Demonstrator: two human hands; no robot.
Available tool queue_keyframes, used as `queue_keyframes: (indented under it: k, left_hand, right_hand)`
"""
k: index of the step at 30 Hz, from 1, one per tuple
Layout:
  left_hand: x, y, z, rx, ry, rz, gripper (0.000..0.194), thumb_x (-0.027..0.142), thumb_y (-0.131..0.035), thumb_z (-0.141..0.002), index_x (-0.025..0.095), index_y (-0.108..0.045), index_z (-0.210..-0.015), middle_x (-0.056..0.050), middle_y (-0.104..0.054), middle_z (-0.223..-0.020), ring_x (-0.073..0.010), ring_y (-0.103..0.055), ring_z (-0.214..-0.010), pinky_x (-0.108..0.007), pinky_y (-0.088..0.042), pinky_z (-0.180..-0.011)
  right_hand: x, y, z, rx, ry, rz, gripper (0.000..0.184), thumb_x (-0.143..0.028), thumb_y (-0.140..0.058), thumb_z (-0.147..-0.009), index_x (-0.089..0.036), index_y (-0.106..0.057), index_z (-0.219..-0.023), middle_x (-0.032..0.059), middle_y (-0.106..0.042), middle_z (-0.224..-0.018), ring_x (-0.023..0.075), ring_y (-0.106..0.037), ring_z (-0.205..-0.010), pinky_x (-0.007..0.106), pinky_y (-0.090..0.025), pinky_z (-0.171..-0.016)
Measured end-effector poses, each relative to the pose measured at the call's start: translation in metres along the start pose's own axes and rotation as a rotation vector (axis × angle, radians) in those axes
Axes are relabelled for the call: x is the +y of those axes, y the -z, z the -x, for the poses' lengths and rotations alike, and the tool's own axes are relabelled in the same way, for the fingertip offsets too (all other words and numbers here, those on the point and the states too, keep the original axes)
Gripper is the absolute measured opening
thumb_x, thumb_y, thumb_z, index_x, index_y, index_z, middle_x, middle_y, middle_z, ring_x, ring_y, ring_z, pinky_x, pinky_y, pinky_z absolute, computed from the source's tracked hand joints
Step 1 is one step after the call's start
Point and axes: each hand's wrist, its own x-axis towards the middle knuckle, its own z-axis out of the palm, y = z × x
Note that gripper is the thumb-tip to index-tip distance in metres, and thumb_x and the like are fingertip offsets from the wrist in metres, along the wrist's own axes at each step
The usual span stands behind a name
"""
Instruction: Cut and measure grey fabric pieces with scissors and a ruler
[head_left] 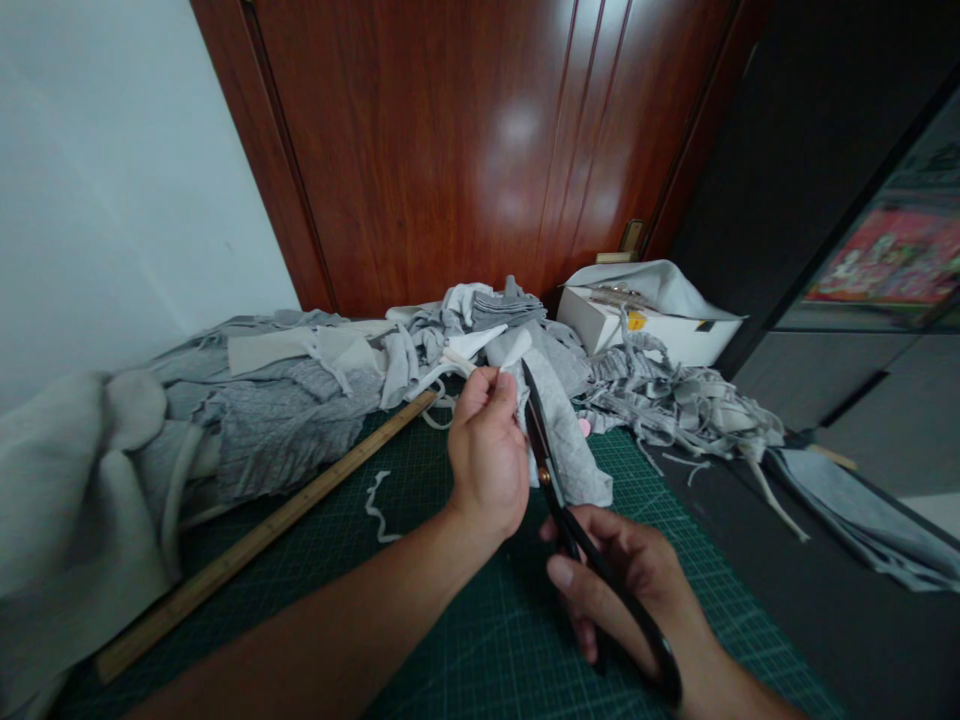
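My left hand [487, 450] pinches the edge of a light grey piece of fabric [566, 430] above the cutting mat. The fabric hangs down to the right of that hand. My right hand [630, 585] is wrapped round the handles of black-handled scissors [545, 475]. Their blades point away from me and lie against the fabric, just right of my left fingers. I cannot tell how far the blades are parted. A thin white fabric scrap [381, 510] rests on the mat to the left.
The green cutting mat [465, 640] has a wooden ruler [277, 530] lying diagonally across it. Grey fabric heaps [300, 410] line the left and back. A white box [652, 330] stands at back right, behind tangled fabric strips [675, 400]. A wooden door [450, 150] rises behind.
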Motion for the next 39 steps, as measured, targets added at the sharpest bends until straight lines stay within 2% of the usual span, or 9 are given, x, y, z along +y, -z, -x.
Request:
queue_keyframes:
  k: [4,7,18,21,24,28,33,36,39]
  left_hand:
    - [-0.001,0.0,0.0,0.0,0.002,-0.009,0.016,0.022,-0.066,-0.091,0.021,-0.057,-0.079,0.001,-0.057,-0.08,-0.0145,-0.056,-0.075,-0.028,-0.05,-0.081]
    - [-0.001,0.0,0.0,-0.003,0.002,-0.018,0.015,0.024,-0.069,-0.088,0.021,-0.057,-0.079,0.001,-0.059,-0.081,-0.0151,-0.058,-0.076,-0.03,-0.051,-0.083]
    - [-0.001,-0.002,0.001,0.001,0.007,-0.012,0.016,0.024,-0.07,-0.087,0.021,-0.057,-0.079,0.002,-0.057,-0.078,-0.0132,-0.054,-0.07,-0.028,-0.05,-0.077]
    - [0.002,-0.003,0.0,0.017,0.008,-0.017,0.018,0.024,-0.072,-0.082,0.02,-0.056,-0.076,0.002,-0.058,-0.077,-0.0138,-0.056,-0.071,-0.029,-0.049,-0.075]
    - [0.009,-0.005,-0.004,0.039,0.023,-0.029,0.015,0.018,-0.074,-0.072,0.019,-0.059,-0.076,0.001,-0.064,-0.08,-0.0155,-0.063,-0.076,-0.03,-0.051,-0.078]
    - [0.019,-0.005,-0.014,0.028,0.106,-0.014,0.016,0.015,-0.075,-0.065,0.018,-0.062,-0.074,0.0,-0.065,-0.078,-0.014,-0.062,-0.075,-0.028,-0.05,-0.078]
    - [0.034,-0.001,-0.025,0.024,0.302,-0.129,0.018,0.016,-0.078,-0.064,0.016,-0.065,-0.077,0.0,-0.062,-0.07,-0.0135,-0.056,-0.063,-0.028,-0.045,-0.063]
    - [0.042,-0.002,-0.028,-0.022,0.327,-0.213,0.024,0.007,-0.077,-0.058,0.015,-0.067,-0.078,-0.001,-0.064,-0.07,-0.0146,-0.059,-0.063,-0.029,-0.045,-0.062]
    - [0.047,-0.003,-0.029,-0.024,0.281,-0.272,0.025,0.004,-0.079,-0.058,0.015,-0.067,-0.077,-0.001,-0.064,-0.071,-0.0143,-0.06,-0.065,-0.029,-0.046,-0.064]
  right_hand:
    - [0.001,0.001,0.004,0.004,-0.02,0.028,0.054,-0.067,-0.079,-0.086,-0.019,-0.062,-0.103,-0.0094,-0.052,-0.054,0.006,-0.045,-0.037,0.017,-0.041,-0.039]
    - [0.005,0.003,0.007,-0.006,-0.028,0.04,0.05,-0.064,-0.076,-0.09,-0.018,-0.063,-0.106,-0.0089,-0.053,-0.056,0.0067,-0.048,-0.04,0.018,-0.044,-0.041]
    - [0.01,0.0,0.008,0.019,-0.027,0.043,0.051,-0.065,-0.077,-0.089,-0.019,-0.064,-0.107,-0.0094,-0.052,-0.057,0.0073,-0.049,-0.039,0.018,-0.045,-0.04]
    - [0.009,0.0,0.008,0.028,-0.03,0.056,0.05,-0.065,-0.078,-0.088,-0.02,-0.065,-0.106,-0.0096,-0.051,-0.058,0.0072,-0.049,-0.039,0.018,-0.046,-0.04]
    - [0.005,-0.002,0.007,0.036,-0.032,0.076,0.052,-0.065,-0.08,-0.086,-0.019,-0.064,-0.105,-0.0095,-0.051,-0.058,0.0063,-0.046,-0.039,0.018,-0.045,-0.04]
    - [-0.003,-0.005,0.006,0.057,-0.03,0.092,0.056,-0.067,-0.084,-0.078,-0.019,-0.063,-0.099,-0.01,-0.048,-0.056,0.0053,-0.042,-0.038,0.017,-0.041,-0.037]
    - [-0.007,-0.006,0.006,0.028,-0.032,0.132,0.053,-0.065,-0.083,-0.08,-0.019,-0.063,-0.097,-0.0096,-0.047,-0.056,0.0053,-0.041,-0.038,0.017,-0.041,-0.037]
    - [-0.004,-0.005,0.007,0.016,-0.03,0.16,0.051,-0.064,-0.081,-0.081,-0.019,-0.063,-0.097,-0.0087,-0.048,-0.059,0.0049,-0.041,-0.04,0.017,-0.041,-0.038]
    - [-0.001,-0.004,0.007,0.017,-0.028,0.181,0.049,-0.063,-0.078,-0.084,-0.018,-0.063,-0.098,-0.0084,-0.048,-0.059,0.0049,-0.04,-0.04,0.017,-0.04,-0.038]
